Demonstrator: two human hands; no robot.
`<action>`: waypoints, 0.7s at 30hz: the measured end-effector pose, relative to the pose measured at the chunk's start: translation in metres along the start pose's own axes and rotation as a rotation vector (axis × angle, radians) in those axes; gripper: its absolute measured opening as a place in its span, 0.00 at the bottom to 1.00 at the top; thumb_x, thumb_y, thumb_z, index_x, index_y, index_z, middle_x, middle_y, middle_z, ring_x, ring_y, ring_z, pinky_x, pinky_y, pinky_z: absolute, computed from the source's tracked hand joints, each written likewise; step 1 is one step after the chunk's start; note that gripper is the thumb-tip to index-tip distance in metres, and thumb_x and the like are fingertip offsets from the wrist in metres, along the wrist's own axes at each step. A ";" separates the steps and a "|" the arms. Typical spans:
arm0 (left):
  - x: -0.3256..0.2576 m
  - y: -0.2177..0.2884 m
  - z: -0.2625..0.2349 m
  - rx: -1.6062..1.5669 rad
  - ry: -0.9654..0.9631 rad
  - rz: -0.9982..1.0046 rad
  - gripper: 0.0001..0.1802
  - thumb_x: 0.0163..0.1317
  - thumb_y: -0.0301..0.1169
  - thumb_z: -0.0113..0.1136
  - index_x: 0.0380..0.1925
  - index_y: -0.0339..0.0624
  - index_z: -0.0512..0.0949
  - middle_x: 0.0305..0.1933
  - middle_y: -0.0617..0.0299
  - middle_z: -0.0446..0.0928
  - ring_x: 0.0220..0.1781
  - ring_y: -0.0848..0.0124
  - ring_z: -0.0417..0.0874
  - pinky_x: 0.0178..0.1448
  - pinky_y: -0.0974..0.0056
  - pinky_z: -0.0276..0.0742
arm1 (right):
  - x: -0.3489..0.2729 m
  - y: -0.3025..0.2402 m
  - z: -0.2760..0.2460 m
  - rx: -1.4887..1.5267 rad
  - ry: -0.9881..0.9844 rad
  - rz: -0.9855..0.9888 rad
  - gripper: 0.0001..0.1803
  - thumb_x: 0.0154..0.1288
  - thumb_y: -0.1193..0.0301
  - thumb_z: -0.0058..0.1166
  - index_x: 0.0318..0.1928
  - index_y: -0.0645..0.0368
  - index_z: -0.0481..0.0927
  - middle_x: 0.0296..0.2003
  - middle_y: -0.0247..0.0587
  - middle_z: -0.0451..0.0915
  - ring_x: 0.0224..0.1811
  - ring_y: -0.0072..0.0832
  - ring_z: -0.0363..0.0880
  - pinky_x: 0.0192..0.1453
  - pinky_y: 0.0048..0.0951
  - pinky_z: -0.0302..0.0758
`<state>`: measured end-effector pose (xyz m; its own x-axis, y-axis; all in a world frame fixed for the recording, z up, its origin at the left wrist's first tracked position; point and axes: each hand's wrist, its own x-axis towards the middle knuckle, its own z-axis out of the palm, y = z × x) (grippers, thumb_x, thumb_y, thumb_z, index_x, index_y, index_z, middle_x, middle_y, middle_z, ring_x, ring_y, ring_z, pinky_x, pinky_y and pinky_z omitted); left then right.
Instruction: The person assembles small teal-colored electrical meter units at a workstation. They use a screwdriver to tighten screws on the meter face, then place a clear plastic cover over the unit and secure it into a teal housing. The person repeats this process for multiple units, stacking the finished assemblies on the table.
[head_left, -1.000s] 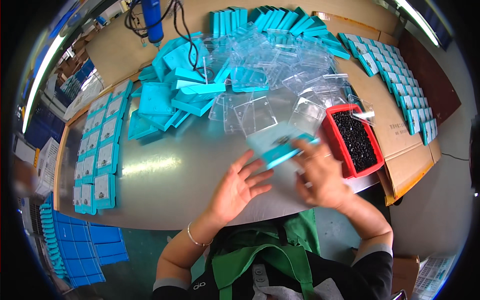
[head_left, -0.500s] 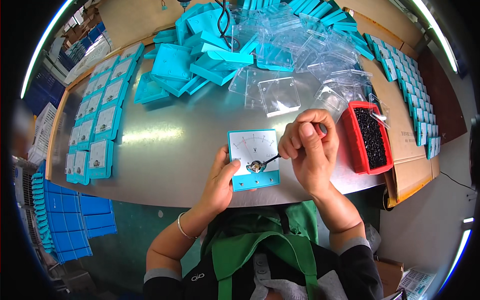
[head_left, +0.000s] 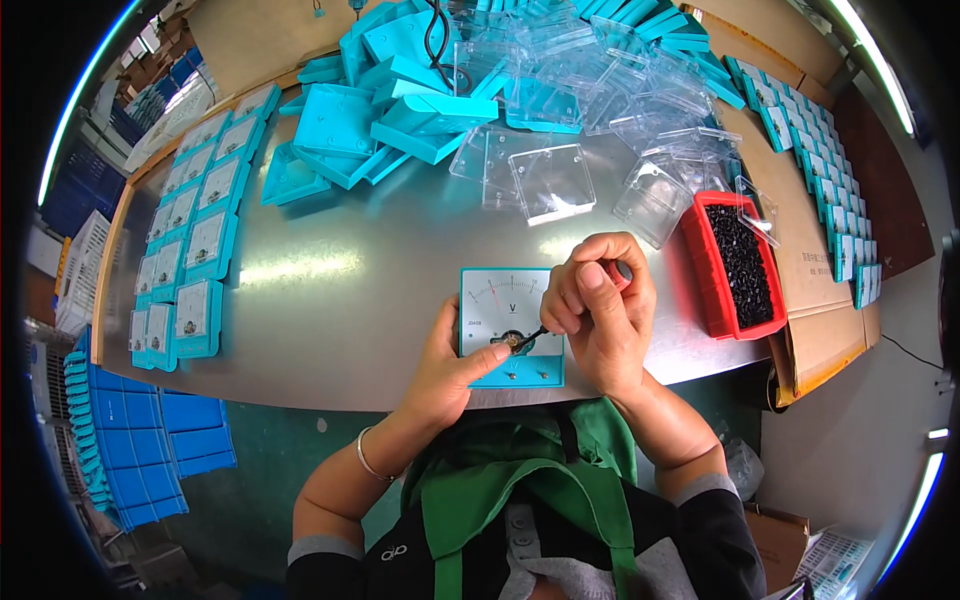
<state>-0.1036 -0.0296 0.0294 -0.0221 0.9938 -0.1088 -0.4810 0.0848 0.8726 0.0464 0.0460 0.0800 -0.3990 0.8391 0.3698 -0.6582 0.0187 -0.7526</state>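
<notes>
A square panel voltmeter (head_left: 487, 318) with a turquoise case and white dial is above the table's near edge, its round metal movement (head_left: 517, 341) exposed low on the dial. Gripping its left side is my left hand (head_left: 440, 365), the thumb reaching across the front to the movement. In my right hand (head_left: 607, 315), closed at the meter's right, is a screwdriver (head_left: 541, 331). Its thin dark shaft slants down left into the movement opening. A bit of red handle shows behind the fingers; the tip is hidden near the thumb.
Open turquoise cases (head_left: 340, 125) and clear covers (head_left: 553, 185) lie heaped at the back of the metal table (head_left: 350, 330). Rows of meters (head_left: 210, 240) line the left; more meters (head_left: 835, 195) stand on cardboard at right. A red bin (head_left: 703, 265) holds small black parts.
The meter has shifted slightly toward me and sits straighter. My left thumb has slid from the case's edge onto the movement area. My right hand has moved a little left with the screwdriver.
</notes>
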 end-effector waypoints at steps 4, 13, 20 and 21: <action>-0.005 0.003 0.003 0.379 -0.077 0.182 0.30 0.56 0.20 0.61 0.58 0.35 0.59 0.50 0.57 0.72 0.50 0.72 0.76 0.54 0.65 0.74 | 0.007 -0.009 -0.013 0.181 0.169 0.241 0.08 0.71 0.71 0.46 0.46 0.60 0.66 0.25 0.33 0.63 0.23 0.20 0.61 0.26 0.24 0.63; 0.001 0.006 -0.008 0.118 0.103 0.223 0.37 0.53 0.17 0.60 0.62 0.39 0.55 0.55 0.57 0.70 0.57 0.68 0.74 0.60 0.60 0.72 | 0.026 -0.045 -0.074 -1.337 0.126 -0.017 0.16 0.62 0.72 0.54 0.48 0.67 0.72 0.35 0.45 0.77 0.26 0.30 0.75 0.28 0.27 0.74; -0.002 0.011 -0.011 -0.098 0.157 0.123 0.39 0.54 0.19 0.61 0.64 0.41 0.54 0.59 0.56 0.67 0.62 0.64 0.70 0.65 0.56 0.68 | -0.024 -0.014 -0.097 -1.934 -0.135 -0.131 0.12 0.54 0.72 0.55 0.40 0.62 0.75 0.47 0.45 0.73 0.40 0.42 0.80 0.36 0.36 0.80; -0.004 0.012 -0.014 -0.107 0.176 0.125 0.38 0.54 0.20 0.61 0.64 0.40 0.55 0.59 0.55 0.67 0.61 0.63 0.71 0.64 0.56 0.69 | -0.031 -0.019 -0.081 -1.859 -0.220 -0.132 0.11 0.54 0.72 0.56 0.40 0.60 0.76 0.47 0.44 0.74 0.40 0.41 0.80 0.37 0.35 0.80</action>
<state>-0.1211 -0.0335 0.0336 -0.2352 0.9675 -0.0930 -0.5545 -0.0550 0.8303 0.1234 0.0638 0.0386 -0.5740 0.7102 0.4075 0.6955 0.6856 -0.2152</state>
